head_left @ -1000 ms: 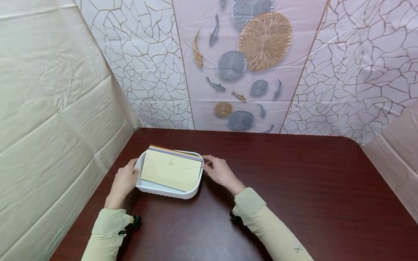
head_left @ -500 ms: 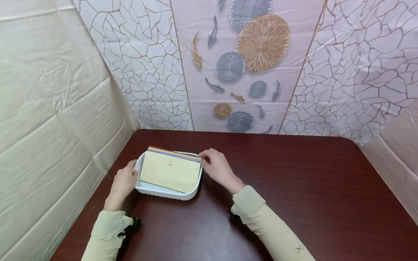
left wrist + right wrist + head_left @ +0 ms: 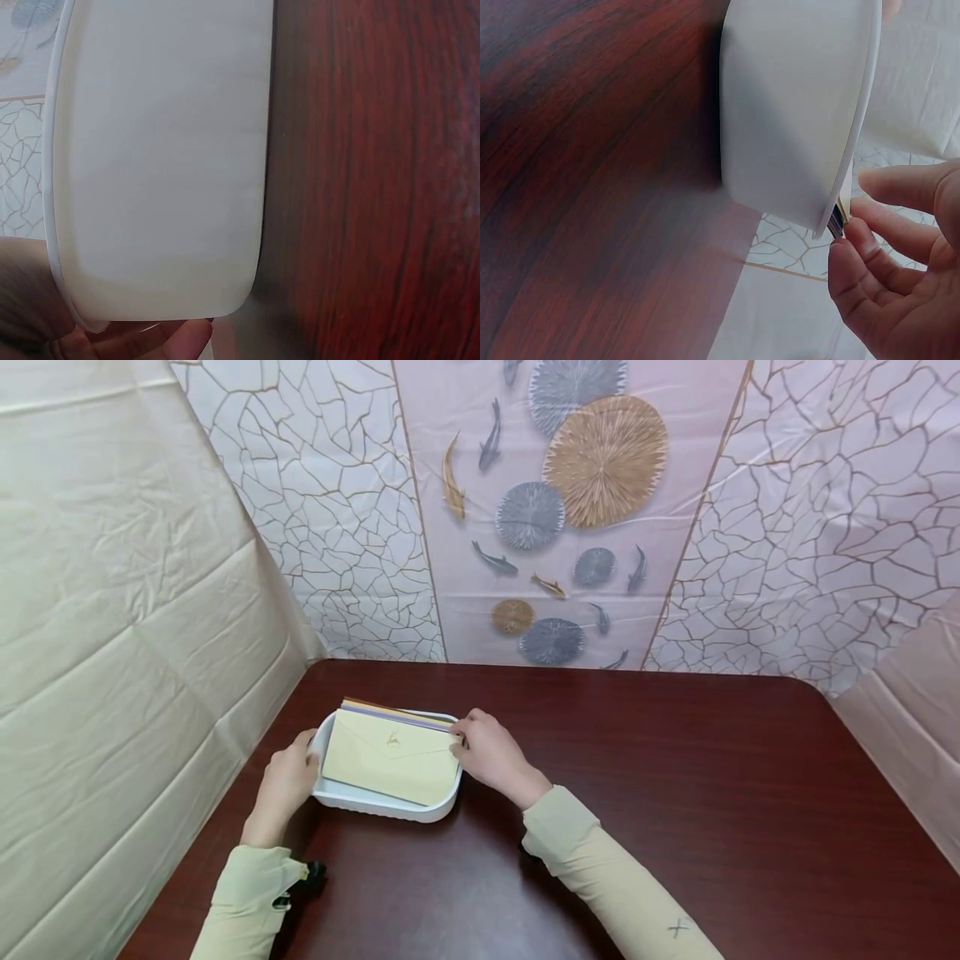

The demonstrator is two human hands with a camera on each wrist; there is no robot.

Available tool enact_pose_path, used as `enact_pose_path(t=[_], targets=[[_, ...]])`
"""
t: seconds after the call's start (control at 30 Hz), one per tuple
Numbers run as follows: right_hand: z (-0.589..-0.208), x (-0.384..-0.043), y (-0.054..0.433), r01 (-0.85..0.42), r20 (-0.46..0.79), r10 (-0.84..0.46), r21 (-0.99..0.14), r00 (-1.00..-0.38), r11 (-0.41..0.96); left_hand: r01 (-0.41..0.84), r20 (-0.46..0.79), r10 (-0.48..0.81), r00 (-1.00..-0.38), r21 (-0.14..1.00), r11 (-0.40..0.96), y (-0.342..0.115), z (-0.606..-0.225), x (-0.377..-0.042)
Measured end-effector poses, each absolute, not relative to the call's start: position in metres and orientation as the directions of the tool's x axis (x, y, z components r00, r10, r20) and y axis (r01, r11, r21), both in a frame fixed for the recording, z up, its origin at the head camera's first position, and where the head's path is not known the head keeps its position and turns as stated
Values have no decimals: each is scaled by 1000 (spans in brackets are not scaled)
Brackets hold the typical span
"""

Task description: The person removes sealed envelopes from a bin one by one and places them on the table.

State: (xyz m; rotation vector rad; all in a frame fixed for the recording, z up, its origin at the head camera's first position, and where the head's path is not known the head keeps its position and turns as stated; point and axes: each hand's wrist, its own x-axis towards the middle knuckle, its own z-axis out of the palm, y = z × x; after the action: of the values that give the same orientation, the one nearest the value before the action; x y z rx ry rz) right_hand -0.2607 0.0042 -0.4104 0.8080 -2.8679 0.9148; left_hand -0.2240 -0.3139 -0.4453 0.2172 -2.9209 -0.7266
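A white plastic tub (image 3: 378, 806) stands at the table's left side with a stack of envelopes in it. The top envelope (image 3: 390, 768) is cream with a small gold deer mark; lilac, yellow and brown edges show behind it. My left hand (image 3: 285, 777) holds the tub's left end, fingers curled at its wall; the left wrist view shows fingertips (image 3: 191, 337) there. At the tub's right end, my right hand (image 3: 491, 752) has thumb and fingers at the envelopes' upper right corner. In the right wrist view, curled fingers (image 3: 861, 238) touch the projecting envelope corners (image 3: 839, 217).
The dark red-brown table (image 3: 660, 810) extends to the right and in front of the tub. A patterned cloth backdrop (image 3: 540, 568) hangs behind the far edge, and a cream cloth (image 3: 135, 635) rises along the left side.
My right hand has moved slightly left, from the tub's right rim onto the corner of the envelopes. The left hand and the tub stay in place.
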Motion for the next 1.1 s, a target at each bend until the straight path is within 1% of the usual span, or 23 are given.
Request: enact_pose_path(t=[0.23,0.67,0.77,0.93,1.1], targets=[[-411,-258,3,-472,155,-467,-531,-871,704,-112,80,-170,-982,474,873,-314,-445,-222],[-410,-253,0,-472,190,-452,-575,-872,668,-111,84,-170,-982,474,873,-314,-445,-222],[-409,-251,-1,-473,184,-463,-598,-867,647,-113,83,-172,-982,472,875,-315,-445,-222],[-406,-249,-2,-457,131,-503,-651,-854,606,-109,88,-170,-982,471,875,-313,-446,-222],[-406,-246,-5,-467,108,-553,-680,-826,565,-116,84,-175,-981,470,875,-312,-446,-224]])
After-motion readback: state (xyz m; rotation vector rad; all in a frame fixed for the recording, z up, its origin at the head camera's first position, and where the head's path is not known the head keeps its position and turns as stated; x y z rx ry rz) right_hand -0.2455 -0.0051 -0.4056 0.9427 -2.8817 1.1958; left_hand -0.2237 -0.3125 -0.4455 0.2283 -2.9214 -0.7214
